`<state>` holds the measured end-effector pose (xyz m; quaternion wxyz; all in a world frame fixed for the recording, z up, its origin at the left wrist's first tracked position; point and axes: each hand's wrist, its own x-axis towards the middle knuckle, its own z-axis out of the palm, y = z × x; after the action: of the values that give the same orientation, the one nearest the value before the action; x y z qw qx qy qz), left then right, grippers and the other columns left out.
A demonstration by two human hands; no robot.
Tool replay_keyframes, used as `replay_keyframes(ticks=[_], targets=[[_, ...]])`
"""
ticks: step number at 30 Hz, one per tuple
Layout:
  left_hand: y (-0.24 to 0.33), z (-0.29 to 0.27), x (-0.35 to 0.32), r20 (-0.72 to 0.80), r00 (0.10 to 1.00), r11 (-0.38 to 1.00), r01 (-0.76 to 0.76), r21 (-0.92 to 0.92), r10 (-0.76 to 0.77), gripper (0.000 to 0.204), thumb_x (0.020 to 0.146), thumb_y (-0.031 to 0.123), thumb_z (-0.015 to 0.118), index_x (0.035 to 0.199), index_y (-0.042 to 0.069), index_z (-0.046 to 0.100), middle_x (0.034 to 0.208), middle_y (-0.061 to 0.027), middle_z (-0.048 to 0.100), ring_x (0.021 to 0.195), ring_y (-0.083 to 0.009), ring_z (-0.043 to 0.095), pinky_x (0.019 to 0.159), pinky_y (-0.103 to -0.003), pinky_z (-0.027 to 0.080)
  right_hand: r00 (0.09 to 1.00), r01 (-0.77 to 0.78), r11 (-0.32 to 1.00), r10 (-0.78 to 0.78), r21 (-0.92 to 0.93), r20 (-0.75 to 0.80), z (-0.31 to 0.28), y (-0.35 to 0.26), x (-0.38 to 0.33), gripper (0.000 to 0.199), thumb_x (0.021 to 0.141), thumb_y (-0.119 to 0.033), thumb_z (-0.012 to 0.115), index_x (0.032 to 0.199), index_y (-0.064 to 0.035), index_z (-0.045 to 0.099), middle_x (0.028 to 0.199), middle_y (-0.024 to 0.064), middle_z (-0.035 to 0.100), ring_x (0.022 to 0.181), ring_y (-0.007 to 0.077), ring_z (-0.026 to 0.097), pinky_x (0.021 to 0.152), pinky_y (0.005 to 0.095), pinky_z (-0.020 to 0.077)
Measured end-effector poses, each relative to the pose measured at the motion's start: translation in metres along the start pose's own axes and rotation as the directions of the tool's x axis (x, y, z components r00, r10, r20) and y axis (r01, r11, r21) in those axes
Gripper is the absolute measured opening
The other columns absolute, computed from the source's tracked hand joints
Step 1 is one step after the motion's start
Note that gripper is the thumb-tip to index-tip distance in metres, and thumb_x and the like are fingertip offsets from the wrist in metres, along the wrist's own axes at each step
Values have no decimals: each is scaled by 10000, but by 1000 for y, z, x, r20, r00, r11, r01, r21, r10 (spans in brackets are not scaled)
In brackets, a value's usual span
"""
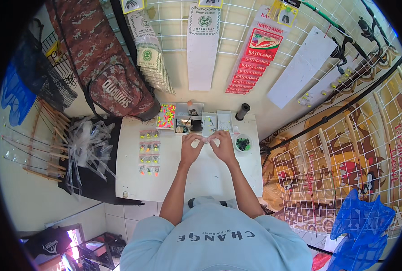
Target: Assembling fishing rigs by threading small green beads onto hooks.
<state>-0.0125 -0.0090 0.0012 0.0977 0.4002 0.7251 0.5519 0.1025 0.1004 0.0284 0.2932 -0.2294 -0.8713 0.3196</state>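
Note:
My left hand [191, 148] and my right hand [221, 144] meet over the far middle of a white table [201, 176]. Thumb and fingers of each are pinched together, the fingertips almost touching. Whatever lies between them is pale and too small to make out. Just beyond the hands is a white tray [210, 123] with small thin items, and beside it another white tray [225, 118]. Right of my right hand stands a round tub [243, 144] of dark green bits. Left of my left hand lie several small clear packets [149, 147] with bright yellow, orange and green pieces.
A box of multicoloured beads or floats [166, 116] and a divided clear organizer [183, 110] with a bottle stand at the back, near a black cylinder [243, 111]. A camouflage bag [115, 86] hangs left. Wire racks [320, 158] flank the right; clear plastic [85, 147] hangs left.

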Motion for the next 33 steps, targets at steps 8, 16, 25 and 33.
replay_keyframes(ticks=[8, 16, 25, 33], targets=[[7, -8, -17, 55, 998, 999, 2, -45, 1, 77, 770, 101, 712, 840, 92, 682, 893, -39, 644, 982, -242, 515, 883, -351, 416, 998, -54, 998, 54, -25, -25, -8, -11, -26, 86, 759, -116, 719, 829, -75, 689, 881, 69, 625, 936, 282, 523, 860, 367, 420], [23, -3, -51, 39, 999, 1000, -8, -13, 8, 93, 794, 157, 717, 847, 84, 700, 913, -45, 667, 992, -233, 520, 892, -353, 422, 990, -66, 997, 71, 43, -119, -20, -17, -68, 114, 758, -129, 736, 841, -75, 680, 895, 68, 616, 951, 274, 508, 858, 368, 407], [45, -10, -121, 85, 994, 993, 71, -89, -63, 75, 827, 144, 681, 872, 85, 670, 915, -37, 654, 955, -208, 524, 761, -316, 478, 991, -81, 995, 87, 59, -105, -32, -44, -132, 101, 768, -112, 716, 852, -73, 677, 905, 72, 619, 972, 277, 494, 870, 369, 401], [54, -28, -179, 51, 997, 992, 66, -112, -61, 75, 836, 142, 673, 881, 82, 669, 928, -39, 658, 958, -199, 531, 756, -312, 487, 978, -165, 978, 179, 131, -104, -19, -68, -189, 123, 783, -175, 717, 861, -86, 682, 896, 64, 627, 958, 255, 511, 858, 361, 409]])
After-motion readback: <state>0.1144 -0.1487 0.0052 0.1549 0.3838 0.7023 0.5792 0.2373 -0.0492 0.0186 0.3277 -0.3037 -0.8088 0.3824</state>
